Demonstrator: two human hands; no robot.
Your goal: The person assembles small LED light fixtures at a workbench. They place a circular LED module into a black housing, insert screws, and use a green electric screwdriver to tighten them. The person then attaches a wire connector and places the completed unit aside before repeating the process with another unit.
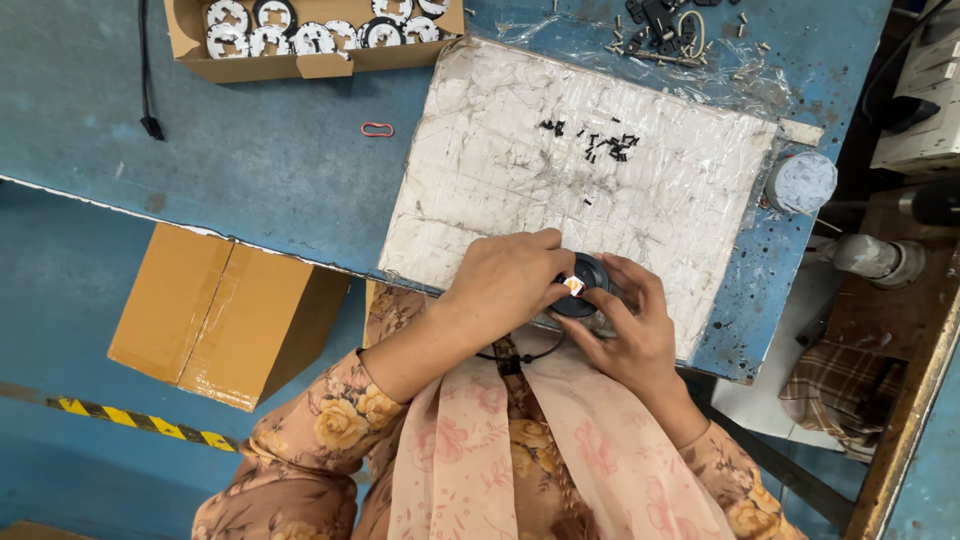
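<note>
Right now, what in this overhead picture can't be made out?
- Round black part: underside hidden by both hands, head view.
- Small orange-white piece: too small to identify.
- Tiny black screws on white board: too small to count.
- Open cardboard box: cut by top edge.

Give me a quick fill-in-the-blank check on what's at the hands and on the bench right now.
1. Both hands, the left hand and right hand, hold a round ____ part over the white board.
2. The small black screws lie scattered on the ____ board.
3. The open cardboard box at the bench's far edge holds ____ rings.
4. A small red loop lies on the ____ bench top.

Missing words: black; white; white; blue
</note>
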